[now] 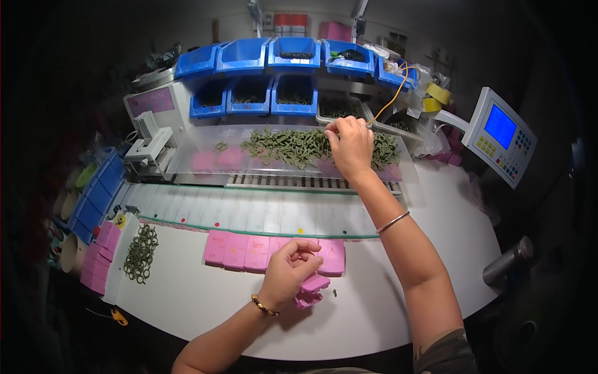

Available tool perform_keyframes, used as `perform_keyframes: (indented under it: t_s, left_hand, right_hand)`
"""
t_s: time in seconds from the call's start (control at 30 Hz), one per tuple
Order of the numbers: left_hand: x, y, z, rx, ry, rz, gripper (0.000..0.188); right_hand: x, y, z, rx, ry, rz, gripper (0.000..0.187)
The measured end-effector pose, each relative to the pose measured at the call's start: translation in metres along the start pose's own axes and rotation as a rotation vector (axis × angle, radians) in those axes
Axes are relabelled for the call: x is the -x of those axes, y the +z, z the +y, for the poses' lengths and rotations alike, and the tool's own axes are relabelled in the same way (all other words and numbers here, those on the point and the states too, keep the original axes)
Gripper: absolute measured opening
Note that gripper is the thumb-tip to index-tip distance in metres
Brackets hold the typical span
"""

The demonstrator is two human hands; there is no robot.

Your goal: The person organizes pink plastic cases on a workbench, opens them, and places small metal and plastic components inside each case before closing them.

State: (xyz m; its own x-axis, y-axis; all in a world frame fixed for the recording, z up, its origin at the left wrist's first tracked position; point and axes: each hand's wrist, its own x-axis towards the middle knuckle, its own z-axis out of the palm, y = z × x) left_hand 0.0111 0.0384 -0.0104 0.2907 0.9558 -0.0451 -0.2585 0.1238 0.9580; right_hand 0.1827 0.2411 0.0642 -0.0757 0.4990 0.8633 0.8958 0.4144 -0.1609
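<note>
My left hand (pixel 288 269) is low in the middle with its fingers curled. A notched pink block, split open (pixel 313 285), hangs at its lower fingers, which seem to grip it; the contact is partly hidden. My right hand (pixel 352 146) reaches far over a heap of small twisted green pieces (pixel 286 144) on a clear tray (pixel 199 146). Its fingertips are drawn together, and whatever lies between them is too small to make out. A row of pink blocks (pixel 235 250) lies just behind my left hand. One tiny green piece (pixel 334 292) rests on the white table.
Green rings (pixel 142 254) are heaped at the left, beside stacked pink blocks (pixel 98 265). Blue bins (pixel 243 55) line the back above a white slatted strip (pixel 249 207). A control panel with a blue screen (pixel 501 134) juts in at the right.
</note>
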Motion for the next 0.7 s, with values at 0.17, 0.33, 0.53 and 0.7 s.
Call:
perform_keyframes:
  t_s: [0.17, 0.33, 0.53, 0.7]
  left_hand:
    - [0.0, 0.0, -0.003, 0.002, 0.018, 0.037, 0.023]
    - [-0.003, -0.001, -0.004, 0.12, -0.033, 0.057, 0.019]
    - [-0.01, 0.001, -0.002, 0.277, -0.167, 0.128, 0.015]
    - [-0.009, -0.004, -0.007, 0.321, -0.173, 0.097, 0.019]
  right_hand:
    - [0.013, -0.017, 0.003, -0.072, -0.008, 0.037, 0.009]
    - [0.045, -0.077, -0.014, -0.296, -0.036, 0.016, 0.006]
    - [0.071, -0.099, -0.018, -0.381, -0.049, -0.184, 0.006]
    - [0.075, -0.071, -0.015, -0.386, -0.008, -0.271, 0.008]
